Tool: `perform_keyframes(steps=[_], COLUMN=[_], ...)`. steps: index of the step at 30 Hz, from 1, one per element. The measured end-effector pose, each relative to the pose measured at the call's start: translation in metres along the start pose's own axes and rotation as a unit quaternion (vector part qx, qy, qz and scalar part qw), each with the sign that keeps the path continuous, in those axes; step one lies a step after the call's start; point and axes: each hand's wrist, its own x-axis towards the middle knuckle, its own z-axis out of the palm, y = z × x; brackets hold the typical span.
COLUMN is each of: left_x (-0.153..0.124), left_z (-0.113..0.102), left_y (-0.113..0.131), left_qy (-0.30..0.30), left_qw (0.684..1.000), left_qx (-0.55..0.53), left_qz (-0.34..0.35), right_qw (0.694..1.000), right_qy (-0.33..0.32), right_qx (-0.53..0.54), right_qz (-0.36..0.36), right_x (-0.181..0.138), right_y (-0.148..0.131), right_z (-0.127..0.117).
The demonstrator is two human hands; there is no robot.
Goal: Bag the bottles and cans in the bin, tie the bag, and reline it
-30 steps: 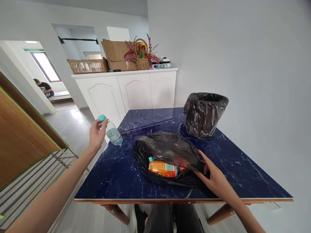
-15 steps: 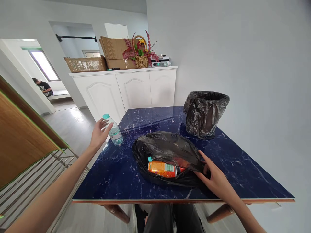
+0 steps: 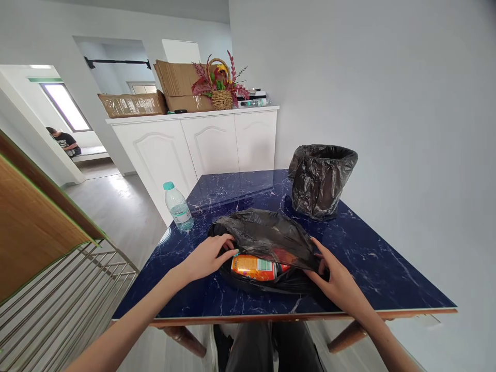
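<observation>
A black plastic bag (image 3: 267, 230) lies on the table with its mouth toward me. In its mouth an orange can (image 3: 253, 267) rests on its side, and a bit of turquoise cap shows beside the can. My left hand (image 3: 211, 254) is at the bag's left rim, thumb and fingers apart around the opening, the thumb by the cap. On the right, my right hand (image 3: 333, 276) pinches the bag's edge; some fingertips are hidden in the folds. A clear water bottle (image 3: 179, 209) with a turquoise cap stands upright at the table's left edge, apart from my hands.
A bin lined with a black bag (image 3: 320, 183) stands at the back right of the dark blue table (image 3: 170, 289). Behind is a white cabinet (image 3: 163, 155) with cardboard boxes (image 3: 132, 105) and a flower basket (image 3: 222, 99). A metal rack (image 3: 93, 289) is at left; a person (image 3: 64, 142) sits far off.
My left hand has let go of the water bottle, which stays upright, and has moved right and down to the bag's mouth. My right hand keeps its place on the bag.
</observation>
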Motion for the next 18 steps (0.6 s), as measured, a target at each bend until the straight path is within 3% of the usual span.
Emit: perform_keyframes(steps=[4,10,14,18], left_x=[0.025,0.034,0.021,0.0], left_z=[0.011,0.007,-0.014,-0.046], left_y=[-0.002,-0.002,0.006,0.011], left_qy=[-0.056,-0.066,-0.023,0.103], left_qw=[0.997,0.997,0.999,0.993], left_qx=[-0.041,-0.031,-0.019,-0.028], left_qz=[-0.046,-0.037,-0.032,-0.048], right_qw=[1.0,1.0,1.0,1.0], right_qy=[0.002,-0.005,-0.006,0.003], right_qx=[0.008,0.012,0.015,0.024], right_qz=[-0.003,0.005,0.005,-0.002], right_x=[0.001,0.001,0.0,0.0], right_y=[-0.001,0.0,-0.001,0.0], right_z=[0.0,-0.001,-0.001,0.001])
